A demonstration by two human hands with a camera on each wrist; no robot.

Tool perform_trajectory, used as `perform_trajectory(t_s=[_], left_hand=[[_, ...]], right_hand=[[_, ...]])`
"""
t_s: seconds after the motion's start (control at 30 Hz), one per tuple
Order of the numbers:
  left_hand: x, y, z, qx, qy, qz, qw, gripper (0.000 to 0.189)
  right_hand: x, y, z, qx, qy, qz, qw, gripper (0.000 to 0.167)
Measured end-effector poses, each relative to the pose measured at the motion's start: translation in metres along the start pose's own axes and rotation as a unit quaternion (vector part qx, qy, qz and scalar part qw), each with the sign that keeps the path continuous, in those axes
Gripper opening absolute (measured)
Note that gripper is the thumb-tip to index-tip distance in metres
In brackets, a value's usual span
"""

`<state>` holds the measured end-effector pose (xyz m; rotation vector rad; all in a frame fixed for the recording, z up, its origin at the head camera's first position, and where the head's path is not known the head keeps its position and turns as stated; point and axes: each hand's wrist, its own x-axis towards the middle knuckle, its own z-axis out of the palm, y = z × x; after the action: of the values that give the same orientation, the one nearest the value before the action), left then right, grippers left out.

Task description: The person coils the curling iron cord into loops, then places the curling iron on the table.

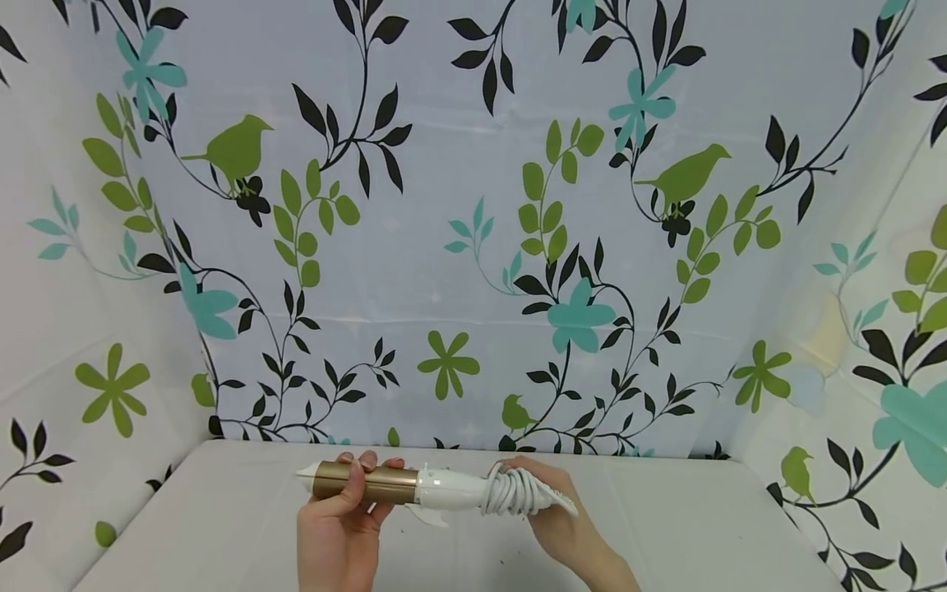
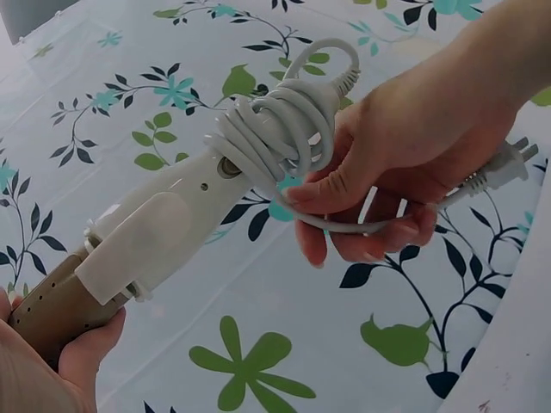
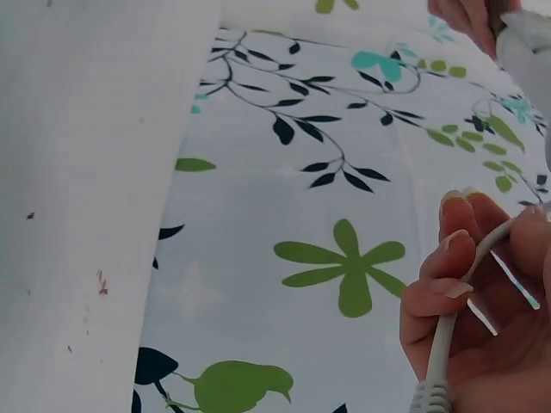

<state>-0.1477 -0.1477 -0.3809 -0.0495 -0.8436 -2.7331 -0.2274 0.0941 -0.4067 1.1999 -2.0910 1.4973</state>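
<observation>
A curling iron with a gold barrel (image 1: 395,485) and a white handle (image 1: 453,490) is held level above the white table. My left hand (image 1: 342,526) grips it round the barrel, near the white tip (image 1: 307,474). The white power cord (image 1: 510,492) is wound in several loops round the handle's end. In the left wrist view my right hand (image 2: 387,163) pinches a loose length of the cord between thumb and fingers, and the plug (image 2: 508,165) sticks out past that hand. The right wrist view shows the cord (image 3: 441,348) running across the curled fingers.
The white table (image 1: 244,510) lies under both hands. Behind it and at both sides hangs a pale cloth (image 1: 414,271) printed with leaves, flowers and birds. A few small dark marks (image 3: 102,282) spot the white surface in the right wrist view.
</observation>
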Motion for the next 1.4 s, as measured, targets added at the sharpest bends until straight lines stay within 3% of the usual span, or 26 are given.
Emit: perform_trajectory(t_s=[0.2,0.33,0.5,0.6,0.73,0.87,0.97,1.17,1.4], left_hand=[[0.001,0.003,-0.001,-0.018,0.011,0.000,0.9998,0.005],[0.001,0.004,-0.002,-0.030,0.021,-0.010,0.9993,0.009],[0.001,0.004,-0.002,-0.026,0.023,-0.012,0.9993,0.011],[0.000,0.004,-0.003,-0.020,0.019,-0.010,0.9996,0.010],[0.000,0.002,-0.003,-0.018,0.007,-0.011,0.9998,0.008],[0.000,0.001,-0.003,-0.016,-0.003,-0.011,0.9998,0.007],[0.000,0.000,-0.003,-0.018,-0.009,-0.008,0.9998,0.008],[0.000,0.000,-0.004,-0.037,-0.021,0.012,0.9990,0.008],[0.001,0.002,-0.002,-0.055,-0.008,0.021,0.9982,0.010]], right_hand=[[-0.009,-0.008,0.009,-0.080,-0.004,0.066,0.9946,0.029],[-0.012,-0.014,0.009,-0.114,-0.011,0.063,0.9914,0.030],[-0.012,-0.019,0.009,-0.101,-0.017,0.058,0.9930,0.027],[-0.011,-0.023,0.009,-0.086,-0.024,0.077,0.9930,0.022],[-0.010,-0.029,0.009,-0.066,-0.031,0.142,0.9872,0.026],[-0.010,-0.035,0.008,-0.064,-0.029,0.216,0.9740,0.035],[-0.010,-0.038,0.009,-0.068,-0.013,0.242,0.9679,0.034],[-0.009,-0.042,0.009,-0.063,0.022,0.242,0.9680,0.021],[-0.006,-0.043,0.013,-0.034,0.034,0.249,0.9674,0.024]])
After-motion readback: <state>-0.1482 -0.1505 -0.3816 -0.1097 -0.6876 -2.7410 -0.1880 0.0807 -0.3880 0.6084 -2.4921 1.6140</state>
